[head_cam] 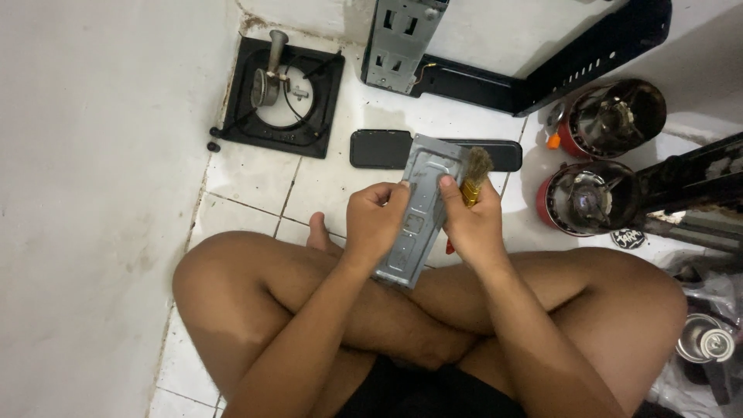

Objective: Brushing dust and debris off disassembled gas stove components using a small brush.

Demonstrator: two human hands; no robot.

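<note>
My left hand (pixel 377 221) grips a long grey stamped metal plate (pixel 419 205) by its left edge, holding it tilted above my crossed legs. My right hand (pixel 470 220) holds a small brush with a yellow handle and worn pale bristles (pixel 476 172). The bristles rest against the plate's upper right edge. My right thumb presses on the plate's face near its top.
On the white tiled floor lie a black square burner tray with a metal burner (pixel 280 94), a flat black panel (pixel 379 149), a black stove casing (pixel 542 73), two red-rimmed round pots (pixel 611 116), and a spray can (pixel 704 340) at right. A white wall stands at left.
</note>
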